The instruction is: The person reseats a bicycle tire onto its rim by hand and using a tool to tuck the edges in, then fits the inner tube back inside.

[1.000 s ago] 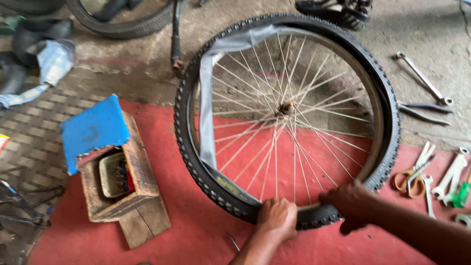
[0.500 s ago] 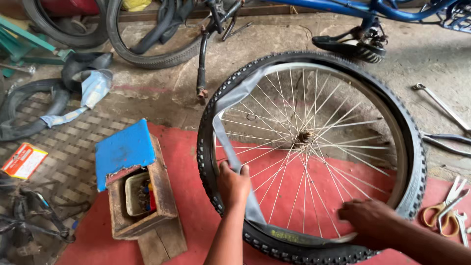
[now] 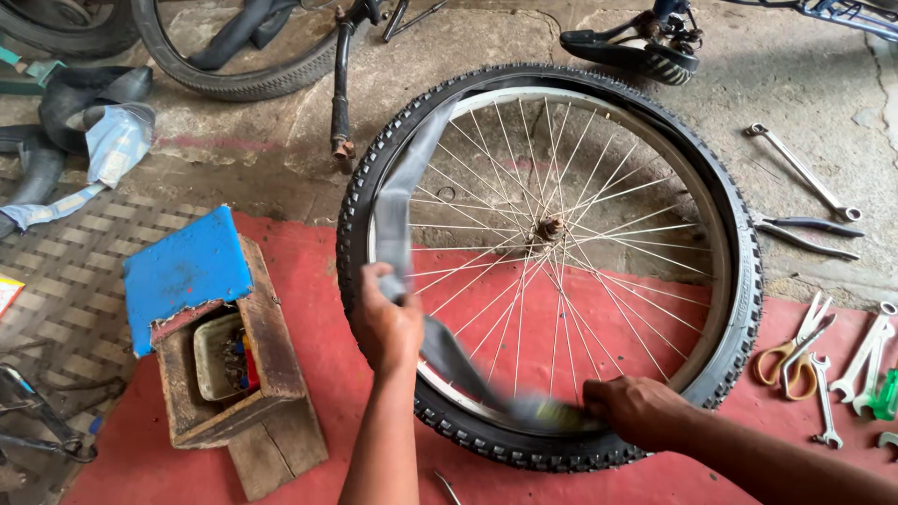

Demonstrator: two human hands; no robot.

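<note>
- The bicycle wheel (image 3: 552, 252) lies flat, half on the red mat (image 3: 309, 281), its spokes facing up within reach.
- The left hand (image 3: 388, 323) is closed around the grey inner tube (image 3: 407, 201) at the wheel's left rim, lifting it clear.
- The right hand (image 3: 641, 411) curls shut on the tube's blurred near end.
- A wooden box (image 3: 238, 374) sits left; spanners (image 3: 865, 360) lie right.

blurred: inner tube (image 3: 449, 360) near right hand (image 3: 636, 410) | cut off: box's (image 3: 234, 374) contents unclear
</note>
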